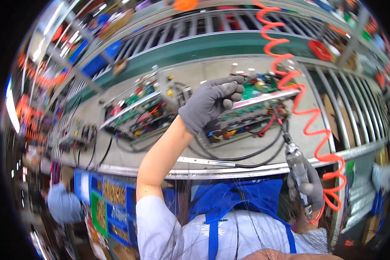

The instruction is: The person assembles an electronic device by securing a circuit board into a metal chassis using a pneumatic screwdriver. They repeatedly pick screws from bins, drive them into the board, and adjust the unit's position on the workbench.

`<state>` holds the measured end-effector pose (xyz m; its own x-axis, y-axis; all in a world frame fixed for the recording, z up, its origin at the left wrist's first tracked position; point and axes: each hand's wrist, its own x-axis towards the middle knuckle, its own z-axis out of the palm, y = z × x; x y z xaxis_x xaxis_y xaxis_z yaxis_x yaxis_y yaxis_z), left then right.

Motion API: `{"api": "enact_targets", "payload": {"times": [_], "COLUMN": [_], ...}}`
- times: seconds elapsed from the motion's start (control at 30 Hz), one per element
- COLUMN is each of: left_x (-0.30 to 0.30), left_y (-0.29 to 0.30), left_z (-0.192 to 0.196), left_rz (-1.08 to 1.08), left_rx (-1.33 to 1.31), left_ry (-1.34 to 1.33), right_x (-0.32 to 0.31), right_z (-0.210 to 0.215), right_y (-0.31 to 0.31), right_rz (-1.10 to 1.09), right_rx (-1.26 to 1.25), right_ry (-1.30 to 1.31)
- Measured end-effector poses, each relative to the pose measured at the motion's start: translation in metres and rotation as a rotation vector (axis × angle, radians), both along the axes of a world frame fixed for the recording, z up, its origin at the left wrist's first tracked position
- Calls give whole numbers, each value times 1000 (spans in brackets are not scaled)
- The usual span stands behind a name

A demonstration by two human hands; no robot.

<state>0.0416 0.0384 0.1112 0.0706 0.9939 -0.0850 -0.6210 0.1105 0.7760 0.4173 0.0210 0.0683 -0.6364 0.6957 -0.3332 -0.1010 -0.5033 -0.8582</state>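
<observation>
My left hand (210, 102), in a grey glove, reaches over an electronic unit (258, 89) with green circuit boards in a metal frame. Its fingers are curled together above the board; what they pinch, if anything, is too small to make out. Low on the right, my right hand (313, 187), also gloved, is wrapped round a silver air screwdriver (295, 161). The tool's tip points up and away from me, just short of the unit's near right side. Red and black wires hang from that side of the unit.
An orange coiled air hose (310, 115) dangles down the right side. Left of the unit stand a second unit (136, 108) and a smaller one (78, 136). Black cables (251, 156) lie along the bench's front edge. Blue bins (112, 190) hold small parts; a co-worker's sleeve (64, 203) is beside them.
</observation>
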Motion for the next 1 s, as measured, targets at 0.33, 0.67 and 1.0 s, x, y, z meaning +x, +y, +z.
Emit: {"api": "enact_targets", "payload": {"times": [0.33,0.67,1.0], "left_x": [41,40,39], "left_y": [86,103,110], "left_z": [3,-21,-19], "left_rz": [-21,-143,-211], "left_rx": [118,332,232], "left_ry": [924,1399,1315], "right_x": [-1,5,7], "right_z": [13,13,9], "right_y": [1,10,17], "right_rz": [-8,49,28], "right_rx": [26,9,-187], "right_ry": [-30,-38,108]}}
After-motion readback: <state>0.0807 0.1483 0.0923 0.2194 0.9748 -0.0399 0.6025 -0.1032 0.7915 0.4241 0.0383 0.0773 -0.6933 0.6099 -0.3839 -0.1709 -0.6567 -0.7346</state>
